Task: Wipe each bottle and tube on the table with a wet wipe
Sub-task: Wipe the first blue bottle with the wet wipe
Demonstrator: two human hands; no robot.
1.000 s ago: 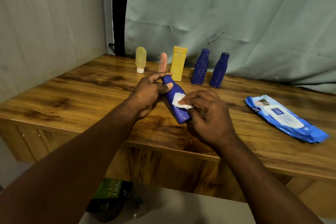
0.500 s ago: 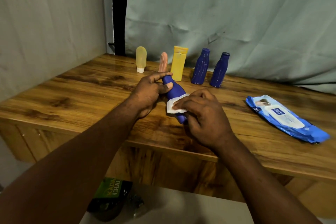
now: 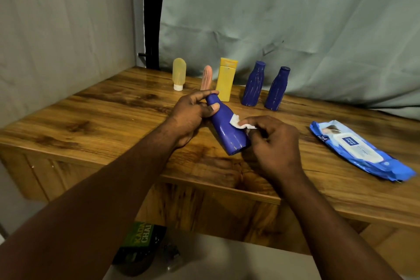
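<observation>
A blue bottle is held tilted above the tabletop, its neck gripped by the left hand. A wipe is pinched in the right hand and pressed to its side. Wiping is mid-step; next, the bottle likely needs turning, then setting down.

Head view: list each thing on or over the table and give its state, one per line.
Held blue bottle: tilted, cap on, gripped at the neck by the left hand.
Wet wipe: pinched in the right hand, pressed on the bottle.
Two blue bottles: upright, capped.
Yellow bottle: upright, closed.
Pale yellow tube: standing on its cap.
Pink tube: standing.
Wipes pack: lying flat, flap shut.
</observation>
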